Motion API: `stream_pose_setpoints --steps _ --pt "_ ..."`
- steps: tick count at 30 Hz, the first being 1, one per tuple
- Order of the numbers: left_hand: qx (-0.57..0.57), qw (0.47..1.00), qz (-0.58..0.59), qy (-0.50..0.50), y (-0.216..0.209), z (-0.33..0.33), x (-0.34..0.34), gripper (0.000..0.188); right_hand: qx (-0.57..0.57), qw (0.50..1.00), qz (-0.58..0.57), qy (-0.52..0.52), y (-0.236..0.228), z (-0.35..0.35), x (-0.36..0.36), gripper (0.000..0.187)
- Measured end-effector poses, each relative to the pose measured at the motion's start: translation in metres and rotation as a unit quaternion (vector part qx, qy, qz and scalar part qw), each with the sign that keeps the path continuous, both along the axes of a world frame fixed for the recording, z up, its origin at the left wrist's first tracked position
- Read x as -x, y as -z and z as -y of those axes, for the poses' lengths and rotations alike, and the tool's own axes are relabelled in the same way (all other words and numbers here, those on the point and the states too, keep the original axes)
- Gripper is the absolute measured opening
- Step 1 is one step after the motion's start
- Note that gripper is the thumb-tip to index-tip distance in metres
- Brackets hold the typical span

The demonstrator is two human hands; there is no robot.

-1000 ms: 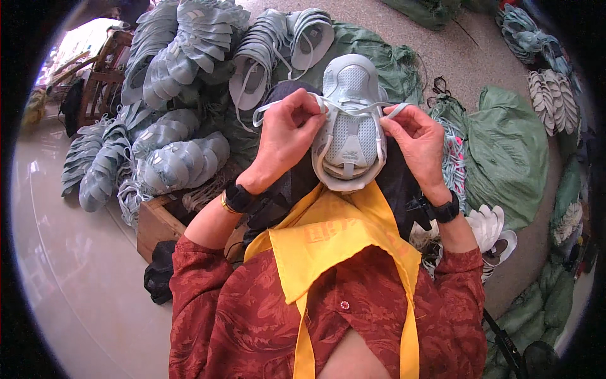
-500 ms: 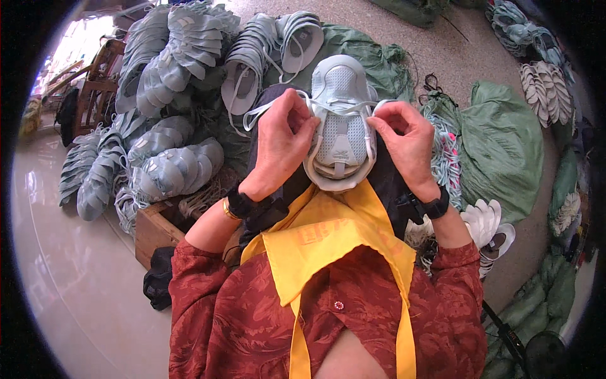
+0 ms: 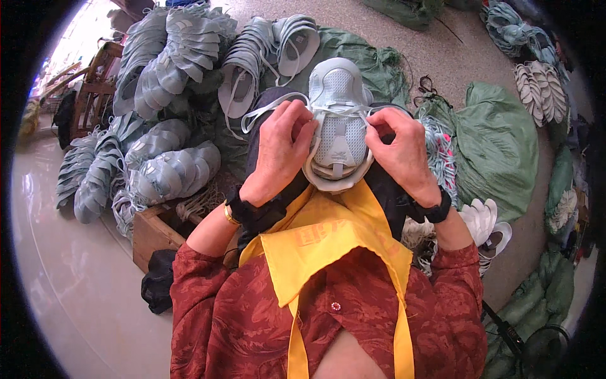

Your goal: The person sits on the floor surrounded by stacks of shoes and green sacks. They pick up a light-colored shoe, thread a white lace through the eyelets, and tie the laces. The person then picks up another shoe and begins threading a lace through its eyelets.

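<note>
A light grey-blue shoe upper [image 3: 339,120] with a mesh tongue rests on my lap, toe pointing away. My left hand [image 3: 281,151] grips its left side and pinches a pale lace [image 3: 268,107] that loops out to the left. My right hand [image 3: 401,151] holds the right side, fingers pinched on the lace at the eyelets. A yellow apron [image 3: 328,246] covers my lap below the shoe.
Stacks of matching grey shoe uppers [image 3: 170,57] lie to the left and ahead. A wooden crate [image 3: 151,230] sits at my left knee. Green sacks [image 3: 499,145] and more uppers [image 3: 540,88] lie to the right. White soles [image 3: 483,221] sit near my right wrist.
The shoe upper has shifted slightly up and away, and both hands have closed in on the lace near the top eyelets.
</note>
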State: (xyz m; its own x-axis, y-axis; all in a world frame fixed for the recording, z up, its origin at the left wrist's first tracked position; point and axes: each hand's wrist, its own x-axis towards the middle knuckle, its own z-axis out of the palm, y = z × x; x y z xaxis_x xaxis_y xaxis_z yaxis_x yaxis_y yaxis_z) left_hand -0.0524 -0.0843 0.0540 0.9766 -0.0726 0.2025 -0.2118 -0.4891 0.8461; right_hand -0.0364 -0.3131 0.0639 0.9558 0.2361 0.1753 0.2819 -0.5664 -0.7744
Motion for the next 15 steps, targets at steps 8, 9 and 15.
stream_pose_setpoints --steps 8,9,15 --pt "-0.136 0.988 0.046 0.057 -0.006 0.001 0.013 0.026 0.205 0.959 0.169 -0.096 -0.007 -0.007 0.011 0.018" --pt "-0.158 0.983 0.066 0.062 -0.005 0.002 0.012 0.026 0.245 0.95 0.16 -0.106 -0.01 -0.008 0.011 0.017" --pt "-0.217 0.969 0.091 0.071 0.001 0.003 0.01 0.019 0.337 0.924 0.14 -0.117 -0.023 -0.016 0.004 0.013"
